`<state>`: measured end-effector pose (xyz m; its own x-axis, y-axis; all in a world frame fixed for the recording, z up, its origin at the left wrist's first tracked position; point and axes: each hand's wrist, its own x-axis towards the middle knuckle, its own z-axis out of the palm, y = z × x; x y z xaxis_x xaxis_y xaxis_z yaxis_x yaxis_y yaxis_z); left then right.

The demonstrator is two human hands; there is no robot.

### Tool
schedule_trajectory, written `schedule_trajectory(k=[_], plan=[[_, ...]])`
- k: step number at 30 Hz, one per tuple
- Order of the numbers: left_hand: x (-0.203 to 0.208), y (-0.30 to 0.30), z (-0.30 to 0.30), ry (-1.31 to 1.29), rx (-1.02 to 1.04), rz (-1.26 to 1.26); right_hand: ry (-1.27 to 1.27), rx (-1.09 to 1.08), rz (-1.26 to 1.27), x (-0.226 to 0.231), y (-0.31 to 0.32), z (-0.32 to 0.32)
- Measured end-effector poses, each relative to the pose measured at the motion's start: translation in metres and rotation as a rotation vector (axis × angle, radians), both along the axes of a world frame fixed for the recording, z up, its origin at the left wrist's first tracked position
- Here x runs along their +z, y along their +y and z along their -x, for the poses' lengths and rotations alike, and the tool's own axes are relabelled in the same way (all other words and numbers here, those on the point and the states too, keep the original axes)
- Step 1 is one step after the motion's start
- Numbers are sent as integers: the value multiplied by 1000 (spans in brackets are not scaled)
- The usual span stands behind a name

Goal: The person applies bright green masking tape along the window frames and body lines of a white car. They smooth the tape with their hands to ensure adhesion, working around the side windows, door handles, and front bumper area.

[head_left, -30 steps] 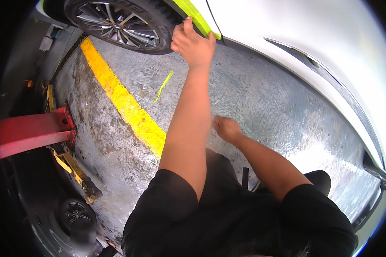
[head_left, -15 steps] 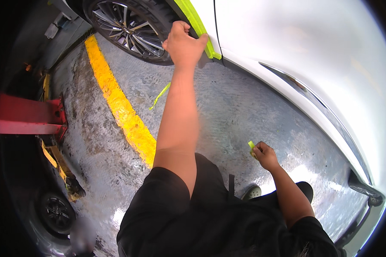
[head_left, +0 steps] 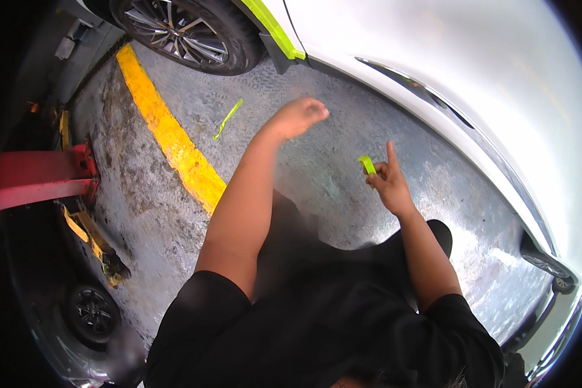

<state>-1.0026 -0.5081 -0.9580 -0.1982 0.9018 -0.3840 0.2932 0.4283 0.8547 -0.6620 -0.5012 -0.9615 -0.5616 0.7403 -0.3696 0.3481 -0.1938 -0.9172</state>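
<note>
My right hand (head_left: 390, 187) grips a small piece or roll of bright yellow-green masking tape (head_left: 366, 165) between thumb and curled fingers, its index finger stretched out. To its left, my left hand (head_left: 297, 119) is over the floor, touching nothing that I can see; its fingers are smeared by motion. A yellow-green tape strip (head_left: 275, 29) runs along the edge of the white car's wheel arch, ending low near the door seam. The white car body (head_left: 446, 52) fills the upper right, and its spoked wheel (head_left: 181, 32) stands at the upper left.
A loose, twisted tape strip (head_left: 227, 119) lies on the grey floor (head_left: 330, 213). Past it runs a painted yellow line (head_left: 168, 132). At the far left are a red lift post (head_left: 45, 174), a yellow lift arm (head_left: 90, 239) and a dark car's wheel (head_left: 92, 313).
My left hand has left the taped wheel arch and come back toward me. My right hand, with the tape, has moved forward and its index finger has straightened. The view has shifted slightly.
</note>
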Motion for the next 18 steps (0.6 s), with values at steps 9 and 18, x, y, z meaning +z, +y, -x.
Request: schedule_trajectory(k=[9,18], plan=[[4,-21,-78,-174,-63,-75,304,-135,-30,0,19,31],[-10,5,-106,-245,-10,-268,96,-78,-191,3,17,19]])
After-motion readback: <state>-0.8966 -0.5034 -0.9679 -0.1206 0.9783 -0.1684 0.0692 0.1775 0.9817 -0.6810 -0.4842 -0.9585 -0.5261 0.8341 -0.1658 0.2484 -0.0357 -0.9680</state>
